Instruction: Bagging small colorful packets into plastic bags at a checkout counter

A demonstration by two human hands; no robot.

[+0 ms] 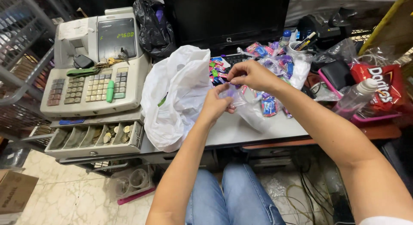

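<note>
Blue-jeaned knees (232, 195) sit lowest in view, and both forearms reach up from them to a small clear bag (251, 113) held over the grey surface (241, 132). That bag hangs with its long axis running down and to the right, its mouth at the top between the two hands. At the mouth's near, left side is the left hand (215, 105), fingers closed together in a pinch on the plastic edge. Slightly above and to the right, the right hand (251, 75) comes down on the same edge from the far side, thumb and fingertips pressed together on it; whether something small and purple is caught in that pinch I cannot tell. Both hands touch the bag and nearly meet.

Just left of them lies a crumpled white plastic bag (176, 96), and beyond the fingers a heap of wrapped sweets (269, 57). Further left stands a cash register (92, 66) with its coin drawer (97, 137) pulled out. A clear bottle (355, 98) and a red snack bag (383, 85) lie well apart on the right.
</note>
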